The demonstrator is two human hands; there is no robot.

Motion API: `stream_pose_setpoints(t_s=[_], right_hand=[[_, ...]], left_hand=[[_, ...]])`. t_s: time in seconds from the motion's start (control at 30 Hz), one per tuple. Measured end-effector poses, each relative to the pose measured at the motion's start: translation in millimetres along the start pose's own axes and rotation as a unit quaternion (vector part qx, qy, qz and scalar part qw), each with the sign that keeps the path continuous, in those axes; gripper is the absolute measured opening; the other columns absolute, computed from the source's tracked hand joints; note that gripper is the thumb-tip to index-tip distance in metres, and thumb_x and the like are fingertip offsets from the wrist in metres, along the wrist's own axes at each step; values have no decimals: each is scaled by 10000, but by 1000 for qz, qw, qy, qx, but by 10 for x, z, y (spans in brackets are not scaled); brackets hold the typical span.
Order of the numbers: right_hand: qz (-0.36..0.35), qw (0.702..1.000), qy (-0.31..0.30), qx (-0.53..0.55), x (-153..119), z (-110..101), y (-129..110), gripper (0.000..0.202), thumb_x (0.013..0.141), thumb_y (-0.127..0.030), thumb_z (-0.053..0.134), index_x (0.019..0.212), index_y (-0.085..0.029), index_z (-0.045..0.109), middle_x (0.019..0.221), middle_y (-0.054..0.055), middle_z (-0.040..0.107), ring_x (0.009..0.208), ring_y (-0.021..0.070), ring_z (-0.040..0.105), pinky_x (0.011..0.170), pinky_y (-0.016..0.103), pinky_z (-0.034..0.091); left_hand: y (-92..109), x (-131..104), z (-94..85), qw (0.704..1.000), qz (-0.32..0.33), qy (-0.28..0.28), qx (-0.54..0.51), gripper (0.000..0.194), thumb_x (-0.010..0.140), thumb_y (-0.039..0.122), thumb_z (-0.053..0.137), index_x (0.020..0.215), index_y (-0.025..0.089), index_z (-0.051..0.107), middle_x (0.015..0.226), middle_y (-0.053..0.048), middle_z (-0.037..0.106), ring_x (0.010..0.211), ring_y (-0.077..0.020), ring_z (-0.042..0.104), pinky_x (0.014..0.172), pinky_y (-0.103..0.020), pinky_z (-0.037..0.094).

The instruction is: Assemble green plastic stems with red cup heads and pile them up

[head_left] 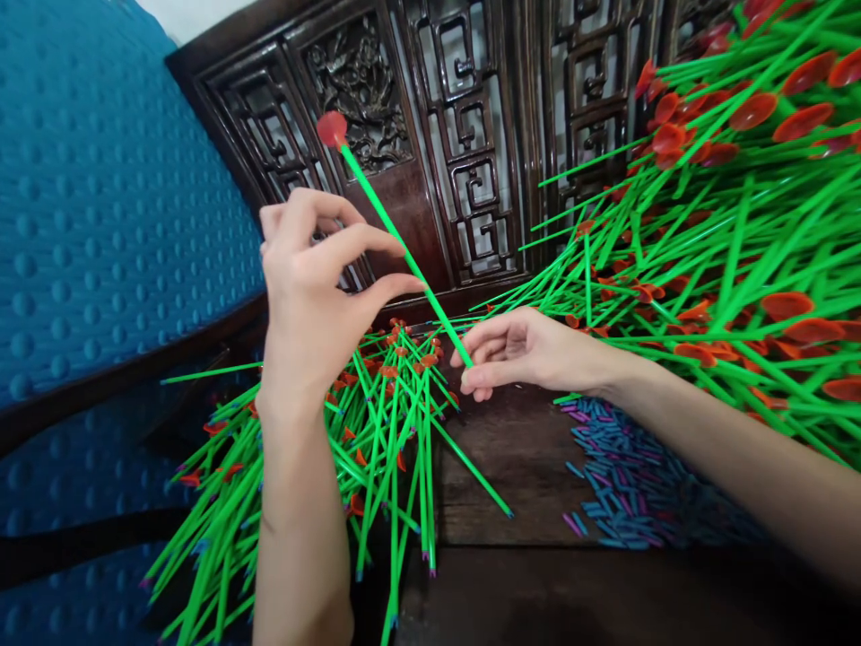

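The left hand (316, 287) and right hand (511, 350) both pinch one green stick (396, 242) with a red cup (332, 128) on top.

My left hand (316, 296) pinches stick (396, 242) mid-length; my right hand (517, 350) pinches its lower end, just right of and below left grip. Stick tilted, suction cup (332, 128) above left grip, in front of carved panel (430, 135). Small stick pile (363, 449) below both grips, on wooden surface (511, 467). Large stick heap (726, 233) right of right grip. Small caps (619, 475) below right wrist. Cushion (100, 197) left of left grip.
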State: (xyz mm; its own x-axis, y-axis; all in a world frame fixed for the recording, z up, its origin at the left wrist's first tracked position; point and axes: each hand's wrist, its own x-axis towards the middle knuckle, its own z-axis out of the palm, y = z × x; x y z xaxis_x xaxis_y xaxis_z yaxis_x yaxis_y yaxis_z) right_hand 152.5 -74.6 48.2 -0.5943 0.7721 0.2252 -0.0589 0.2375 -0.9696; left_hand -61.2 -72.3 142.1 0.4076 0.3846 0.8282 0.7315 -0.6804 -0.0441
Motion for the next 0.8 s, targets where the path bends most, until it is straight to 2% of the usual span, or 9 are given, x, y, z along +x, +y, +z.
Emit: stream_pose_setpoints(t_s=[0.13,0.2,0.33,0.47,0.5,0.57,0.67,0.73,0.8], right_hand=[[32,985,-73,-151,-5,46,108,328,777,-415,804,717,-163,603,631,-18,665,599,129,619,547,240,434],[57,964,-100,-240,-13,72,161,280,792,-372,802,742,-155,634,639,-20,641,613,135,603,553,240,420],[121,904,-116,-394,-18,110,234,172,775,-245,819,860,-156,698,760,-3,614,675,143,592,603,236,421],[165,862,-136,-459,4,132,281,182,742,-246,830,866,-172,719,785,10,608,658,157,569,581,252,395],[168,855,-139,-471,9,137,291,187,737,-251,832,869,-175,723,772,10,610,659,164,569,576,256,387],[170,841,-142,-493,17,146,307,203,730,-272,840,871,-178,728,771,16,616,659,170,566,563,258,373],[178,828,-139,-513,17,145,308,217,733,-293,841,872,-168,730,840,35,630,655,157,561,541,251,364],[191,830,-143,-504,15,131,286,213,761,-305,819,875,-149,729,834,36,632,638,146,556,528,244,368],[194,845,-156,-473,15,113,248,194,803,-305,782,865,-130,728,752,17,625,614,139,555,528,239,379]], left_hand=[[56,-27,15,982,-66,-46,-169,225,872,370,723,996,207,630,939,4,677,853,-152,650,780,-310,559],[103,-39,46,966,-100,-87,-223,282,870,349,720,1058,216,557,875,15,680,779,-133,673,689,-268,566],[161,-46,115,919,-132,-208,-308,495,845,293,741,1199,241,399,764,29,679,678,-149,697,608,-262,567],[157,-47,160,926,-124,-200,-294,640,854,319,723,1341,254,312,816,12,705,692,-168,714,635,-287,559],[156,-46,164,930,-119,-204,-282,633,865,331,707,1366,255,329,832,9,709,695,-167,717,641,-285,555],[163,-43,165,932,-97,-238,-256,497,886,346,677,1327,243,473,802,13,708,650,-153,707,606,-260,537],[202,-30,149,927,-67,-291,-228,270,886,330,665,1124,201,664,702,23,688,542,-116,655,510,-214,485],[241,-18,128,921,-72,-311,-222,216,888,307,654,1068,192,683,697,26,688,528,-100,640,499,-194,472],[277,-8,100,913,-87,-334,-217,189,903,303,629,1052,195,677,715,27,694,552,-96,651,522,-183,479]])
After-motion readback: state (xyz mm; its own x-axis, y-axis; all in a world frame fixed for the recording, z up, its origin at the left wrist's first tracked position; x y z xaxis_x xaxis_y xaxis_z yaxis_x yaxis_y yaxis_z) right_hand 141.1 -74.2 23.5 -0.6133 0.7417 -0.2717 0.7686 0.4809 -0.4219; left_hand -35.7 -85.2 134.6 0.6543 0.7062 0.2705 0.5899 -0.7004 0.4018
